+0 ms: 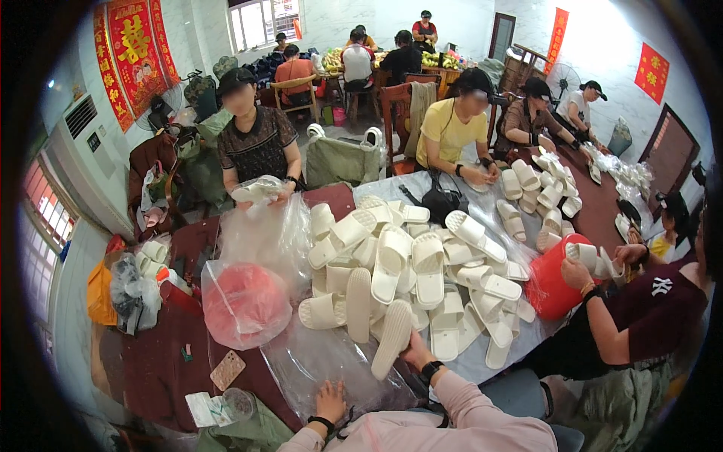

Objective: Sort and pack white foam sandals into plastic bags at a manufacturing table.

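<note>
My right hand (416,351) grips a cream slide slipper (392,340) by its side, with the ribbed sole facing up. Beside it another slipper (358,306) lies sole-up at the near edge of a big heap of cream slippers (392,256). Flat on a stack of clear plastic bags (331,361) rests my left hand (330,401), its fingers apart and nothing in them. Left of the bags sits a pink-red round bundle (246,305) wrapped in clear plastic.
A phone (227,370), a tissue pack (208,409) and a clear cup (239,404) lie at the near left. Across the table, one person (257,143) and another in yellow (455,135) handle slippers. At right, a co-worker holds slippers above a red bucket (553,282).
</note>
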Demonstrator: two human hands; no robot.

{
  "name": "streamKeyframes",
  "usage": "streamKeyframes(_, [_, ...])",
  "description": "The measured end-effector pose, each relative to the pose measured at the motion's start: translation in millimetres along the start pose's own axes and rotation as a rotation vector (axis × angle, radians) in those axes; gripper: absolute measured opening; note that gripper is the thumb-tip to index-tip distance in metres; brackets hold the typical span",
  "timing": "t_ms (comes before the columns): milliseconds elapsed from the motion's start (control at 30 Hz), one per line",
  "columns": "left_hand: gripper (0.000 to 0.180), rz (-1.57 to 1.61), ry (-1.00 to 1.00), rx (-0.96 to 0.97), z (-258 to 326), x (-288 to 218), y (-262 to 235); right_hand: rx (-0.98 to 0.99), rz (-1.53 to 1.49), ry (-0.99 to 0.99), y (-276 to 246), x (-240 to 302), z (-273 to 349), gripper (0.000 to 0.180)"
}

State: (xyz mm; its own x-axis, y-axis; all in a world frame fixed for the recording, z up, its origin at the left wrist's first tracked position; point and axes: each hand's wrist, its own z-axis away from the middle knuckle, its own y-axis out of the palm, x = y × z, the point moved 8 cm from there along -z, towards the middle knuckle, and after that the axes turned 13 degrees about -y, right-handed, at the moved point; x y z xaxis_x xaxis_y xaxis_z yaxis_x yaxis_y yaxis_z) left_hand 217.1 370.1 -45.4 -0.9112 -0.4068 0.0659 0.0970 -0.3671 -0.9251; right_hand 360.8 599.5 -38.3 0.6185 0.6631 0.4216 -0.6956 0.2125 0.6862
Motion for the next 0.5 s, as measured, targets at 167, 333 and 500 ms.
streamKeyframes(167, [0.071,0.041,-0.026,0.03,-3.9,-4.2,0.6,0.184,0.015,0.178,35.8,-20.0,-0.4,0.029])
streamKeyframes(333, [0.071,0.022,-0.053,0.117,-10.0,-0.4,19.4,0.261,0.012,0.211,68.8,-50.7,-25.8,0.027])
streamKeyframes(500, [0.069,-0.036,-0.086,0.111,-10.9,3.4,25.3,0.233,0.206,-0.003,79.8,-64.3,-41.1,0.055])
